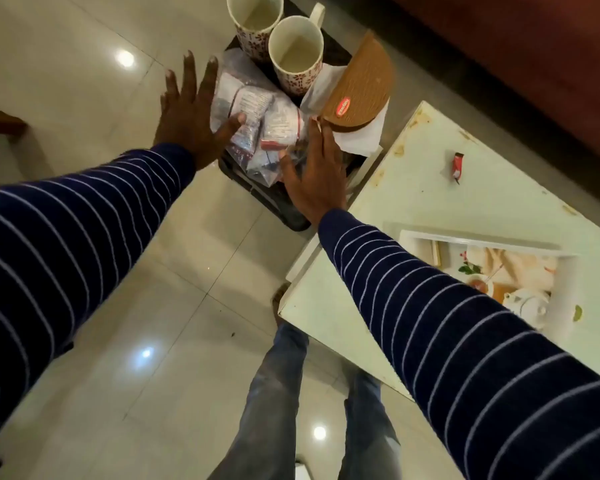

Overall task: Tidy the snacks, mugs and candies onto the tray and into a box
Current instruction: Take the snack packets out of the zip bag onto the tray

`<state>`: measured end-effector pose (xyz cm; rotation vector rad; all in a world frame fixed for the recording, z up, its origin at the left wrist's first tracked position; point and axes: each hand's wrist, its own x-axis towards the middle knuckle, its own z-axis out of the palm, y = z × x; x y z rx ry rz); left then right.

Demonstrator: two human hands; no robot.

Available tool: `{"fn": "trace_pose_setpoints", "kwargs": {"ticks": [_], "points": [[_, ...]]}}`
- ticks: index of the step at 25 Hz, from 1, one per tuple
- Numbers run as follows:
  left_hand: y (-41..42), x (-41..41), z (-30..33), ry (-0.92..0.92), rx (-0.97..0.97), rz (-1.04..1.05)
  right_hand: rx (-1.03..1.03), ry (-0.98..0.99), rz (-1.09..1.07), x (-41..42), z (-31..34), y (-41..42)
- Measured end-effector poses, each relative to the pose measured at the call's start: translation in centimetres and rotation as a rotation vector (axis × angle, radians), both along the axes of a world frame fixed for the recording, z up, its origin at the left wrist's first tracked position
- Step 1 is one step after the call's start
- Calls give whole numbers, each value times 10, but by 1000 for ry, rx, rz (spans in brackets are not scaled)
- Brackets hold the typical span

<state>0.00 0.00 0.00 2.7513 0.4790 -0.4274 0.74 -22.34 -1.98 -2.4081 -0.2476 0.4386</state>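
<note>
A dark tray (284, 211) sits just past the white table's far left corner. It carries two white mugs with red flower print (255, 20) (296, 50), clear bags of packaged snacks (257, 119), and a half-round brown box with a red label (359, 84) resting on white paper. My left hand (187, 112) is spread flat, its thumb touching the left side of the snack bags. My right hand (312, 174) is spread too, fingers lying on the bags' right side beside the brown box. Neither hand grips anything. One red candy (457, 166) lies on the table.
The white table (465, 209) has stained edges and holds a white-rimmed tray with a printed teapot picture (482, 271) under my right forearm. Glossy floor tiles (84, 64) spread to the left. My legs in jeans (278, 393) stand below. Dark wooden furniture (534, 46) runs along the upper right.
</note>
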Motion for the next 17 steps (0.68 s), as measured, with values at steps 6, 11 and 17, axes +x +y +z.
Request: {"fn": "trace_pose_setpoints", "kwargs": {"ticks": [6,11,17], "points": [[3,20,-15,45,-368,269,72,-30,-144,5,-9,6],[3,27,-18,22,-370,540,156,36,-197,3,-16,8],[6,16,-6,37,-331,497,72,162,-120,9,-9,4]]}}
